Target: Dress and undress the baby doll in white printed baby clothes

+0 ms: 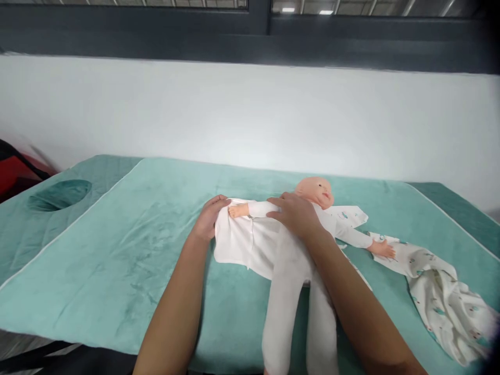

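Note:
A baby doll (pixel 317 191) in a white footed sleepsuit (pixel 287 271) lies on its back on a teal padded table (pixel 128 245). My left hand (pixel 211 214) grips the open left flap of the sleepsuit (pixel 234 242), fingers curled over its top edge beside the doll's small hand (pixel 233 211). My right hand (pixel 297 212) rests flat on the doll's chest and upper arm, fingers stretched toward the left. The doll's other arm (pixel 369 244) reaches out to the right.
A patterned white cloth (pixel 441 297) lies crumpled at the right, partly under the doll. The table has a face hole (pixel 58 194) at the far left. A white wall runs behind, and a red and black object (pixel 13 174) sits at the left edge.

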